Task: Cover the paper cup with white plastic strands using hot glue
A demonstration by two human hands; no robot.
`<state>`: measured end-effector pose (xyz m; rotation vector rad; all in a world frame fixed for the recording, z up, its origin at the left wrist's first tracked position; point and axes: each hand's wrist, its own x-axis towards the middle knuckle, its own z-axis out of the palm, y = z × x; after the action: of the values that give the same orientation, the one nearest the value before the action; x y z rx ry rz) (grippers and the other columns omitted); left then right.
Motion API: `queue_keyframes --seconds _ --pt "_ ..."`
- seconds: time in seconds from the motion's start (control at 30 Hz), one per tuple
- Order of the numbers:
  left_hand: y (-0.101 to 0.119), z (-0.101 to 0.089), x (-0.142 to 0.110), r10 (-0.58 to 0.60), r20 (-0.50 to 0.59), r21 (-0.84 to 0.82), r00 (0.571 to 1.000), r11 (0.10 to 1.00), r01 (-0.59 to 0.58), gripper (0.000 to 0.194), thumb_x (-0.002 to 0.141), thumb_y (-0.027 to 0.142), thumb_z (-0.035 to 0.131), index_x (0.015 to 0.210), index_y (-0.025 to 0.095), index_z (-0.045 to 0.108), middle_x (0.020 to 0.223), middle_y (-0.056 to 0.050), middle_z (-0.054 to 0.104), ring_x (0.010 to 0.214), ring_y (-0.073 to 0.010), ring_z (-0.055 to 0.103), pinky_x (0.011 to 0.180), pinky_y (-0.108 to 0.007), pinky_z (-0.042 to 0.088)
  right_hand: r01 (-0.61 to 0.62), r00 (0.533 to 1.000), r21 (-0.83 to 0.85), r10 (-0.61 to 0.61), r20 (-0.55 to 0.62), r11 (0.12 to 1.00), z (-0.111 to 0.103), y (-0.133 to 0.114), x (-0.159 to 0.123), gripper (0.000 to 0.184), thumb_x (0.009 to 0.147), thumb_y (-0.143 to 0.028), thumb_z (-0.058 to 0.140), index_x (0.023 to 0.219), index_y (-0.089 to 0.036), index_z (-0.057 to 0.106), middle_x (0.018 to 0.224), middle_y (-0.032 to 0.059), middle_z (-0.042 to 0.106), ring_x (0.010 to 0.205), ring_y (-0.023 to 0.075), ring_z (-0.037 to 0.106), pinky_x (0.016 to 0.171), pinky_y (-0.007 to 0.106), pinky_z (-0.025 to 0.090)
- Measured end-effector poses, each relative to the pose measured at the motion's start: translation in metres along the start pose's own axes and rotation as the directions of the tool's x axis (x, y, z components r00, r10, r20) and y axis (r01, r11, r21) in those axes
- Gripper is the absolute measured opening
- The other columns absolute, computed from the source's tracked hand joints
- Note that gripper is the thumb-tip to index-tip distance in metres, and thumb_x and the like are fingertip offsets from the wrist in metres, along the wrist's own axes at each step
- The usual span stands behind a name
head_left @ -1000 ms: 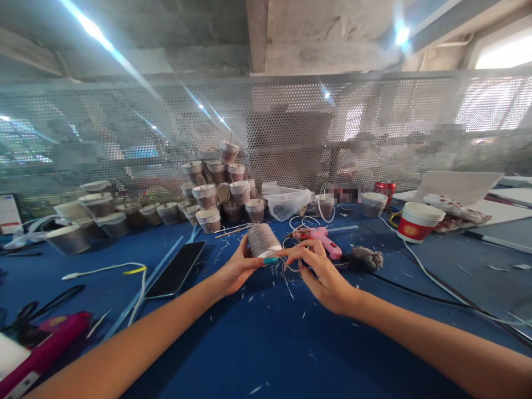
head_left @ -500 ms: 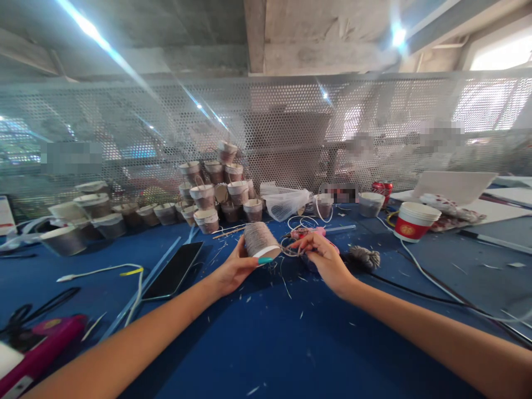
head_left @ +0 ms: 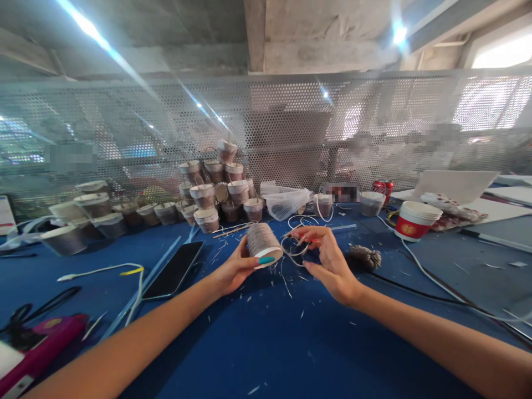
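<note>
Over table (head_left: 274,343), left grip (head_left: 233,270) around wrapped cup (head_left: 261,239); right grip (head_left: 333,267) parted, obscuring pink tool (head_left: 315,243)

Ceiling lamps (head_left: 95,36) throw bluish streaks of glare above me, and the window (head_left: 505,52) burns white. The perforated screen (head_left: 286,127) looks hazy, pixelated in patches; my forearms (head_left: 158,327) stretch edgeward, soft shadow darkening the table (head_left: 270,349) below my left hand (head_left: 233,271).

Head view, forward over the blue table (head_left: 257,349)
</note>
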<state>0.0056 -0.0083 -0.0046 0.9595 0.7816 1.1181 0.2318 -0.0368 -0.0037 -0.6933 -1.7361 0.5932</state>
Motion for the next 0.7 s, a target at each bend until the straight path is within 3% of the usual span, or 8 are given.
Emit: queue_keyframes --seconds 0.1,0.23,0.53,0.7 --pt "0.0 -0.001 -0.001 0.007 0.038 0.01 0.999 1.0 -0.007 0.086 0.051 0.005 0.077 0.128 0.025 0.045 0.117 -0.008 0.064 0.114 -0.0301 0.057 0.097 -0.042 0.043 -0.017 0.97 0.03 0.009 0.243 0.999 0.001 -0.011 -0.003 0.034 0.067 -0.011 0.049 0.098 -0.024 0.045 0.125 0.0065 0.054 0.115 0.0248 0.043 0.097 0.046 0.032" --pt "0.0 -0.002 -0.002 0.007 0.047 0.025 0.999 1.0 -0.008 0.086 0.052 0.003 0.076 0.129 0.025 0.044 0.12 -0.01 0.062 0.121 -0.0323 0.052 0.101 -0.045 0.04 -0.079 0.928 0.031 0.062 0.367 0.996 0.002 -0.016 -0.002 0.03 0.068 -0.011 0.049 0.094 -0.024 0.045 0.128 0.0059 0.054 0.117 0.0254 0.041 0.102 0.05 0.027" --pt "0.0 0.0 -0.002 0.015 0.073 0.038 0.997 0.999 -0.018 0.088 0.052 0.006 0.077 0.13 0.027 0.042 0.124 -0.009 0.061 0.119 -0.0313 0.054 0.099 -0.043 0.043 -0.238 0.933 0.168 0.177 0.314 0.957 0.004 -0.005 -0.002 0.033 0.063 -0.009 0.049 0.092 -0.024 0.044 0.129 0.0043 0.054 0.111 0.0238 0.044 0.093 0.046 0.034" --pt "0.001 -0.003 -0.002 0.024 0.098 0.019 0.995 0.999 -0.026 0.089 0.051 0.005 0.075 0.131 0.023 0.042 0.114 -0.009 0.067 0.113 -0.0297 0.058 0.095 -0.038 0.045 -0.325 0.938 0.346 0.251 0.241 0.88 0.008 0.0 0.003 0.031 0.058 -0.009 0.049 0.084 -0.024 0.042 0.118 0.0035 0.06 0.091 0.0187 0.049 0.071 0.032 0.04"
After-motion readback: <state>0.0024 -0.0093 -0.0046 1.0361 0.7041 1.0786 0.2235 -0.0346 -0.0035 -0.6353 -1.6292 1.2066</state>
